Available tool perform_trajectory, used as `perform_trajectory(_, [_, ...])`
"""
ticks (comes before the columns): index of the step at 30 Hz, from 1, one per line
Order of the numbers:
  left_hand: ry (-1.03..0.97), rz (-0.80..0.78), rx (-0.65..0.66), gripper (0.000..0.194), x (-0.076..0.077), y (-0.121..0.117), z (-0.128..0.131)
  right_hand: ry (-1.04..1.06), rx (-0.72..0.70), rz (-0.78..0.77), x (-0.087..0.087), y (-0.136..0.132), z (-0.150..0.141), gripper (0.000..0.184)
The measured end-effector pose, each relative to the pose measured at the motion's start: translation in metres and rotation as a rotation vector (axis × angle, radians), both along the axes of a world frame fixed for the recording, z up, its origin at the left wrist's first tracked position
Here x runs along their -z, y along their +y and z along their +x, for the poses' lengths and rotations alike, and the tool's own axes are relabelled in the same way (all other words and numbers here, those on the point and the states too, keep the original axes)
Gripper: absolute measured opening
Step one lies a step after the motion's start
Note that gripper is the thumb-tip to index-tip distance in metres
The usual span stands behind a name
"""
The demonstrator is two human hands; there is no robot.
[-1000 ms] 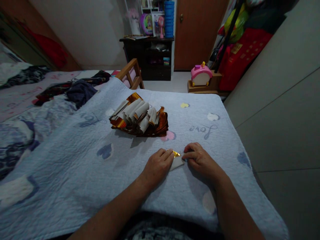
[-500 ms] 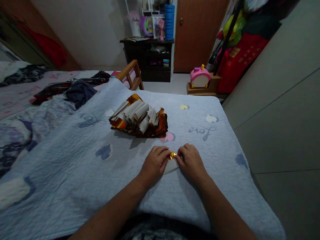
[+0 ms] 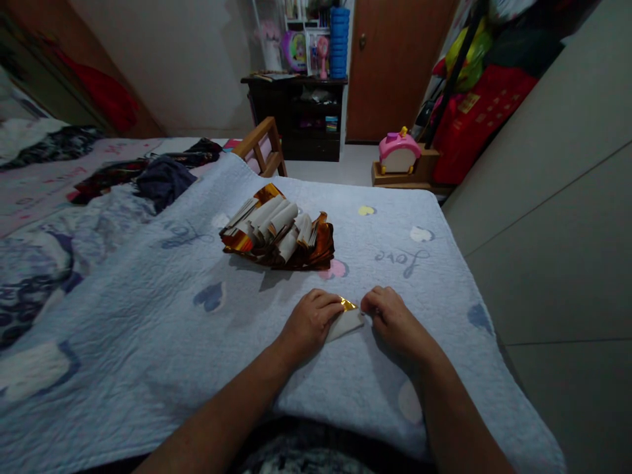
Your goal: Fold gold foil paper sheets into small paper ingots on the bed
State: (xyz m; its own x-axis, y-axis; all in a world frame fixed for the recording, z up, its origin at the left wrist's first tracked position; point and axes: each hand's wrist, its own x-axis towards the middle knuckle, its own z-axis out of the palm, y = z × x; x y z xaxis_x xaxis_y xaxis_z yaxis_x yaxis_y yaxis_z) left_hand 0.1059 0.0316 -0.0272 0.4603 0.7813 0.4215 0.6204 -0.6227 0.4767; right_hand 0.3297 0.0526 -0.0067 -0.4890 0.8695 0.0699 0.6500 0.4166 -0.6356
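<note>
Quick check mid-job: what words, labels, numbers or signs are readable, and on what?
"Love": bedcover, right side, upside down from here.
More script on its left: too blurred.
Pink sheet: lettering too blurred.
Red bag: markings too small.
Folded paper: none visible.

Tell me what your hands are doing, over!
Left hand on gold-and-white paper. Right hand by its right end, contact unclear. Paper pile farther off, clear of both hands.

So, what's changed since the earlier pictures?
The right hand closed in on the gold patch of the folded paper, then drew back rightward, near the paper's corner. The left hand stays on the paper; the foil-and-paper pile hasn't moved.
</note>
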Motion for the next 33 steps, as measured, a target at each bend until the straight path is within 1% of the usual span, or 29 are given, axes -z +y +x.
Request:
perform_trajectory(4, [-0.034,-0.035,0.004,0.024,0.001,0.0,-0.002,-0.079,0.008,0.035,0.002,0.001,-0.002,0.03])
perform_trajectory(7, [-0.073,-0.058,0.01,0.024,0.001,0.001,-0.004,-0.097,-0.011,0.035,0.002,0.001,-0.003,0.026])
perform_trajectory(16, [-0.083,-0.107,0.007,0.025,-0.002,0.0,-0.003,-0.069,-0.075,-0.015,-0.006,-0.001,0.003,0.026])
perform_trajectory(22, [-0.108,-0.093,0.002,0.024,-0.002,0.0,-0.003,-0.049,-0.096,-0.038,-0.011,0.0,0.006,0.027])
perform_trajectory(26, [-0.117,-0.101,0.014,0.024,-0.002,0.001,-0.004,-0.04,-0.112,-0.01,-0.009,0.0,0.005,0.033])
perform_trajectory(30, [-0.111,-0.103,0.023,0.025,-0.001,0.002,-0.004,-0.018,-0.157,-0.044,-0.009,-0.002,0.005,0.041])
perform_trajectory(33, [-0.099,-0.102,0.014,0.026,0.0,0.002,-0.005,-0.013,-0.151,-0.041,-0.01,-0.005,0.003,0.047])
